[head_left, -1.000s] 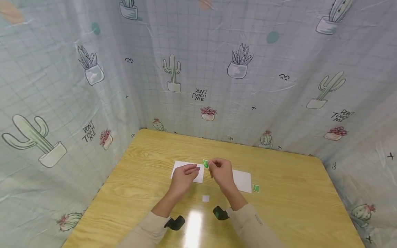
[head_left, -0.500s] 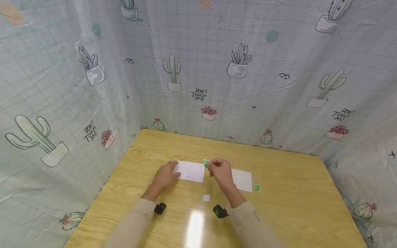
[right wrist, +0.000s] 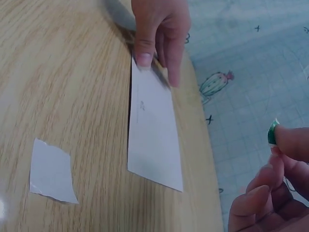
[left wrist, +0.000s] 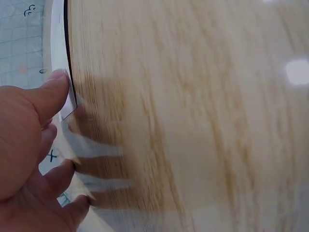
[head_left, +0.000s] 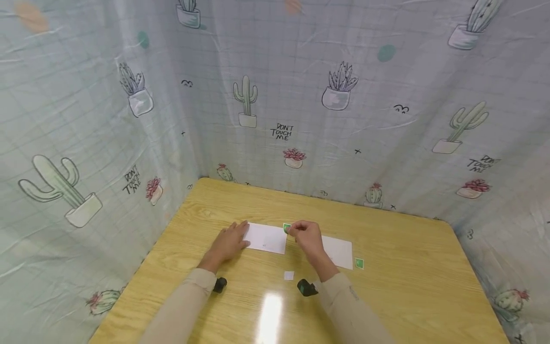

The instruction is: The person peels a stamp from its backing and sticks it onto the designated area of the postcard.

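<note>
A white envelope [head_left: 267,238] with small print lies on the wooden table, its left end under my left hand [head_left: 229,241]. The left thumb [left wrist: 60,79] presses near one corner, and the other fingers spread loosely past the end. Beside the envelope's right end, my right hand [head_left: 307,236] pinches a small green stamp [head_left: 286,228] with a white border by its edge, between thumb and index finger. In the right wrist view the stamp [right wrist: 273,133] is held up in the air, mostly covered by the thumb.
A second white envelope [head_left: 339,252] lies partly behind my right forearm, with another green stamp [head_left: 359,263] just right of it. A small white paper square [head_left: 289,275] lies nearer to me. A cactus-print curtain [head_left: 301,95] stands behind the table.
My left hand has moved away from the right hand to the left and come down on the left end of the envelope. The right hand keeps the stamp in nearly the same place.
</note>
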`<state>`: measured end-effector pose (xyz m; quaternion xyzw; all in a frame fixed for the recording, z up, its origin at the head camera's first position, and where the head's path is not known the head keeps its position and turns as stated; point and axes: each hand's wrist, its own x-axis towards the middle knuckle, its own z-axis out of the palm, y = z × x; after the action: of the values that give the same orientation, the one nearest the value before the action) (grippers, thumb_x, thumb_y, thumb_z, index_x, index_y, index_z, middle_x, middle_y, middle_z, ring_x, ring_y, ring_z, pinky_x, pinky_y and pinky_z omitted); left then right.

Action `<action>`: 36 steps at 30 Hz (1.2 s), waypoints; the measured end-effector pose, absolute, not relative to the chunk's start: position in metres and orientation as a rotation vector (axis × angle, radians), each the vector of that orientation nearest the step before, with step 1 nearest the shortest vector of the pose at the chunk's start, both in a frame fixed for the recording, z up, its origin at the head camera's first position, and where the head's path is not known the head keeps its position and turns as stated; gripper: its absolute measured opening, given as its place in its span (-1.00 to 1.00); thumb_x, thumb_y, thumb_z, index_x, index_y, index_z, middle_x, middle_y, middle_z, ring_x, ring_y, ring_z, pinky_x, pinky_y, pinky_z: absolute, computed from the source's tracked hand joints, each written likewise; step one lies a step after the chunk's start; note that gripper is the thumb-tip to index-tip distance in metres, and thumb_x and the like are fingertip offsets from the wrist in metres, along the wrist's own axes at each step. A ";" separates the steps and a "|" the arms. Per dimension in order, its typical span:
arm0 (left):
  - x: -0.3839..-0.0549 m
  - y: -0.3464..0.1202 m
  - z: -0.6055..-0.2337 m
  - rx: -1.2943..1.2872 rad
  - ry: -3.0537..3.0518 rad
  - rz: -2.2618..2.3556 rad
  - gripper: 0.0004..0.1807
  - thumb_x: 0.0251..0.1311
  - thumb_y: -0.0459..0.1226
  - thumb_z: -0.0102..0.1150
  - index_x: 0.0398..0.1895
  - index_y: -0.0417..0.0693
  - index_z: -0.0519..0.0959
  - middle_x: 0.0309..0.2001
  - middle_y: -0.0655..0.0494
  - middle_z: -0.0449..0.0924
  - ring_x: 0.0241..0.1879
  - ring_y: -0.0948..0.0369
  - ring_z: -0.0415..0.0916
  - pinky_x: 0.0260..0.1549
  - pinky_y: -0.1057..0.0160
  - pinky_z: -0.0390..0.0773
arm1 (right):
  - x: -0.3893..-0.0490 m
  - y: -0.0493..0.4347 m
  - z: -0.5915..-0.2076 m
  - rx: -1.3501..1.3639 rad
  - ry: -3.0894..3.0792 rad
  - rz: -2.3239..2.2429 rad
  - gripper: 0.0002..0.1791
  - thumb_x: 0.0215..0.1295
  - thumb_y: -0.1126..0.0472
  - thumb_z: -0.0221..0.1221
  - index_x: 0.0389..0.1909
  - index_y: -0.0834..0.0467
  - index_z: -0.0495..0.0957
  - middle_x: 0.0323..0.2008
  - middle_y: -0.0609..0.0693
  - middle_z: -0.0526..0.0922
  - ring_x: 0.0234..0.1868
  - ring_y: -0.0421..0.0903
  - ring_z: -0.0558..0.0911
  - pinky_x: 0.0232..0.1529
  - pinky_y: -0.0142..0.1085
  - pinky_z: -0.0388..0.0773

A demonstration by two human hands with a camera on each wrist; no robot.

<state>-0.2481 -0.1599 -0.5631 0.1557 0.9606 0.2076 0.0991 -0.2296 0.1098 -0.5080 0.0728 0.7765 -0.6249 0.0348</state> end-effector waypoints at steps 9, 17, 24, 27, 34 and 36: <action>-0.248 -0.156 -0.562 0.506 2.834 0.546 -0.32 0.53 -0.10 0.10 0.59 -0.19 0.26 0.66 -0.04 0.13 0.64 -0.32 -0.06 0.52 -0.53 -0.01 | -0.242 0.107 -0.514 0.255 2.363 -1.897 -0.85 0.31 0.31 0.39 -0.41 0.20 0.61 -0.41 0.00 0.62 -0.29 0.15 0.66 -0.27 -0.11 0.67; -0.249 -0.154 -0.558 0.508 2.817 0.507 -0.34 0.55 -0.08 0.07 0.60 -0.15 0.26 0.66 -0.01 0.13 0.65 -0.29 -0.06 0.54 -0.49 -0.01 | -0.253 0.109 -0.526 0.317 2.370 -1.839 -0.84 0.24 0.34 0.42 -0.43 0.21 0.60 -0.43 0.05 0.64 -0.39 -0.01 0.59 -0.35 -0.21 0.60; -0.247 -0.156 -0.560 0.481 2.803 0.531 -0.34 0.55 -0.09 0.08 0.60 -0.15 0.26 0.67 -0.01 0.12 0.66 -0.28 -0.09 0.56 -0.47 -0.05 | -0.261 0.109 -0.536 0.323 2.409 -1.760 -0.85 0.21 0.31 0.45 -0.43 0.22 0.65 -0.41 0.06 0.65 -0.41 -0.05 0.55 -0.39 -0.27 0.58; -0.247 -0.156 -0.562 0.484 2.805 0.550 -0.34 0.55 -0.10 0.08 0.59 -0.16 0.26 0.66 -0.01 0.13 0.66 -0.28 -0.09 0.56 -0.48 -0.06 | -0.265 0.109 -0.539 0.323 2.429 -1.732 -0.86 0.20 0.31 0.46 -0.40 0.24 0.67 -0.37 0.08 0.69 -0.38 -0.04 0.60 -0.36 -0.28 0.64; -0.246 -0.157 -0.563 0.504 2.814 0.534 -0.34 0.56 -0.08 0.07 0.60 -0.14 0.26 0.66 0.00 0.13 0.66 -0.28 -0.08 0.55 -0.49 -0.03 | -0.274 0.105 -0.546 0.359 2.422 -1.702 -0.90 0.22 0.35 0.43 -0.32 0.31 0.73 -0.33 0.14 0.76 -0.45 -0.08 0.69 -0.42 -0.35 0.68; -0.247 -0.158 -0.565 0.508 2.823 0.527 -0.35 0.56 -0.08 0.07 0.60 -0.14 0.27 0.66 0.00 0.14 0.65 -0.28 -0.06 0.54 -0.50 -0.02 | -0.277 0.104 -0.548 0.369 2.427 -1.692 -0.91 0.22 0.35 0.43 -0.32 0.31 0.74 -0.34 0.14 0.77 -0.48 -0.10 0.68 -0.45 -0.37 0.67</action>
<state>-0.2468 -0.1577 -0.5645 0.1732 0.9619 0.1795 0.1123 -0.2766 0.1040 -0.5476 0.1232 0.8114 -0.5657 0.0799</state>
